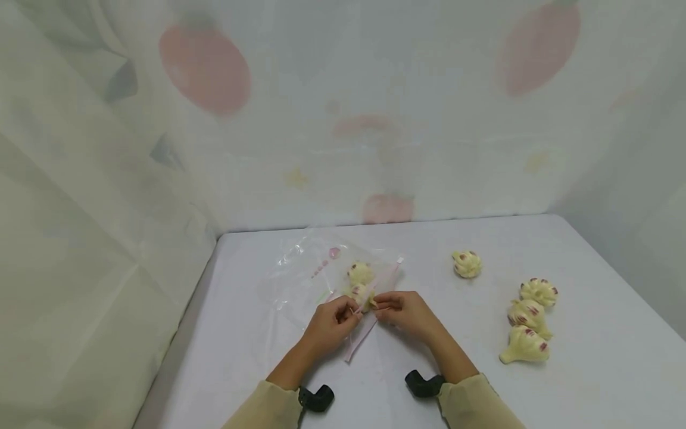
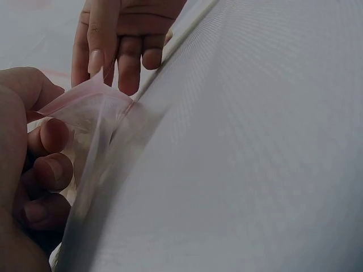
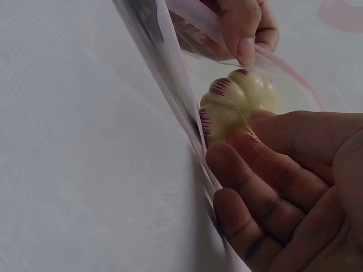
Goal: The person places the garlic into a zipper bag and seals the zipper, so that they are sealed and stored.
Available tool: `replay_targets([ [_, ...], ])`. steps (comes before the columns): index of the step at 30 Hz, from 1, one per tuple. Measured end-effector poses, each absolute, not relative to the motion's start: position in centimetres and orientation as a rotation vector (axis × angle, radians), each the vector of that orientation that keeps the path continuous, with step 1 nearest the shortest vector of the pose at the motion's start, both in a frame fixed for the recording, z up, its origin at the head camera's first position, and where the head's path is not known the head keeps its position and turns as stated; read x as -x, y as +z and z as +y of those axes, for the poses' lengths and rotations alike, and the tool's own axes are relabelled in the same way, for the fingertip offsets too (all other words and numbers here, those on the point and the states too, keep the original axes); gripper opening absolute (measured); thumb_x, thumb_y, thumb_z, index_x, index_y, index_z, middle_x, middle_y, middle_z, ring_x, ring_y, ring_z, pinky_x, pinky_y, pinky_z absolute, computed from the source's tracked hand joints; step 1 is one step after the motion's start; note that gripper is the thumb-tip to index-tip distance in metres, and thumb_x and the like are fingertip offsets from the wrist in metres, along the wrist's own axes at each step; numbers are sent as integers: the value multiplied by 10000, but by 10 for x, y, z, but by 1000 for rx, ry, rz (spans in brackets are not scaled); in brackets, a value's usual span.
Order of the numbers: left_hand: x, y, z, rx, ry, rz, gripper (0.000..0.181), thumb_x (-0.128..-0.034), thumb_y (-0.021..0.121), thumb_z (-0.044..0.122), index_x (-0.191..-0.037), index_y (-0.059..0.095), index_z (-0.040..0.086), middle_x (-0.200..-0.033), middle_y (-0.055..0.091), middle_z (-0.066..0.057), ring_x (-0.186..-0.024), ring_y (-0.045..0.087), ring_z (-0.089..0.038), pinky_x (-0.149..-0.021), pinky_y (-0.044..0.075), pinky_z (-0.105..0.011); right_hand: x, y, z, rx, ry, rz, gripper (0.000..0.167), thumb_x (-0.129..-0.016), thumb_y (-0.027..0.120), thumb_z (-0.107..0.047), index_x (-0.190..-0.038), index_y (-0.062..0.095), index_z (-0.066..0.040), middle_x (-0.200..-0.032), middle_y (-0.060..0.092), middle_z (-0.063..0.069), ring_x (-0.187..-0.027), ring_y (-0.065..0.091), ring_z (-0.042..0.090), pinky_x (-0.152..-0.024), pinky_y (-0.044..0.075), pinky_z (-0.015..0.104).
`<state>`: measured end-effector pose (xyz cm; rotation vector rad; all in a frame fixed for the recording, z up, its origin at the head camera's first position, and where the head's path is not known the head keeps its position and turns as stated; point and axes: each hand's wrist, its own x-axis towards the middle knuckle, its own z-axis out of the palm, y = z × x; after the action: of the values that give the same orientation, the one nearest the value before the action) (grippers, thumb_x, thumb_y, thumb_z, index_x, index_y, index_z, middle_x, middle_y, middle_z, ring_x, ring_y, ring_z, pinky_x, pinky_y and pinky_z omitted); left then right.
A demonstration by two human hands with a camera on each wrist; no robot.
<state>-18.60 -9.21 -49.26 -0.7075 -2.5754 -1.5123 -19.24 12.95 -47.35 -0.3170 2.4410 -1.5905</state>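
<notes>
A clear plastic zip bag (image 1: 300, 268) with a pink zip edge lies on the white table. My left hand (image 1: 328, 325) pinches the bag's edge at its mouth, thumb against curled fingers; in the left wrist view the pink edge (image 2: 85, 97) rises to a peak there. With thumb and fingers, my right hand (image 1: 407, 314) holds a garlic bulb (image 3: 235, 105), pale yellow with purple streaks, at the bag's opening. Another garlic bulb (image 1: 360, 273) shows just beyond it, within the bag's outline. Part of the held bulb is hidden by the fingers and bag.
To the right, three garlic bulbs (image 1: 527, 317) lie in a row, touching or nearly so. A single garlic bulb (image 1: 467, 264) sits farther back. Printed cloth (image 1: 455, 155) hangs behind the table (image 1: 439, 238), with more cloth at both sides.
</notes>
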Motion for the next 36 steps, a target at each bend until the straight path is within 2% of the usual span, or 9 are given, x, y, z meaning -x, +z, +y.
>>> replay_targets([
  [6, 186, -494, -92, 706, -1508, -2578, 90, -892, 704, 131, -884, 648, 202, -640, 527, 114, -541, 456, -12, -508, 412, -202, 193, -474, 132, 321, -1566, 2459, 324, -879, 737, -193, -1178, 697, -76, -1073, 740, 68, -931, 704, 136, -710, 546, 247],
  [13, 186, -494, -92, 702, -1508, -2578, 91, -888, 705, 128, -883, 649, 199, -638, 531, 114, -547, 458, -12, -510, 419, -204, 197, -468, 149, 164, -1593, 2539, 310, -897, 724, -236, -1171, 701, -93, -999, 750, 27, -768, 699, 143, -619, 535, 291],
  [20, 187, -495, -92, 716, -1500, -2568, 85, -890, 701, 121, -901, 652, 190, -642, 529, 117, -557, 457, -13, -521, 421, -199, 203, -467, 178, 81, -1459, 3105, 228, -881, 734, -206, -1087, 728, -108, -938, 734, 21, -792, 632, 143, -640, 491, 268],
  [23, 187, -495, -92, 715, -1500, -2565, 85, -890, 701, 126, -903, 653, 194, -641, 529, 116, -555, 454, -14, -522, 421, -201, 206, -469, 191, 102, -1436, 3340, 222, -852, 750, -133, -1066, 726, -79, -998, 729, 78, -842, 623, 227, -700, 490, 358],
  [28, 188, -496, -90, 707, -1507, -2568, 79, -895, 701, 140, -908, 653, 201, -645, 534, 115, -555, 456, -17, -527, 424, -203, 211, -475, 211, 24, -1441, 3494, 311, -800, 760, -24, -1103, 689, -25, -1183, 642, 178, -1112, 517, 405, -899, 445, 525],
  [33, 189, -496, -86, 721, -1511, -2563, 80, -890, 703, 134, -909, 656, 196, -647, 540, 114, -558, 464, -21, -525, 431, -208, 212, -482, 224, -146, -1484, 3475, 431, -774, 763, -7, -1184, 633, 20, -1349, 522, 225, -1267, 401, 462, -1000, 375, 586],
  [36, 189, -495, -85, 724, -1506, -2565, 81, -886, 705, 134, -909, 657, 195, -648, 538, 111, -559, 464, -21, -529, 433, -210, 213, -483, 230, -212, -1477, 3461, 511, -780, 763, -29, -1255, 584, 29, -1466, 416, 246, -1360, 315, 485, -1074, 292, 630],
])
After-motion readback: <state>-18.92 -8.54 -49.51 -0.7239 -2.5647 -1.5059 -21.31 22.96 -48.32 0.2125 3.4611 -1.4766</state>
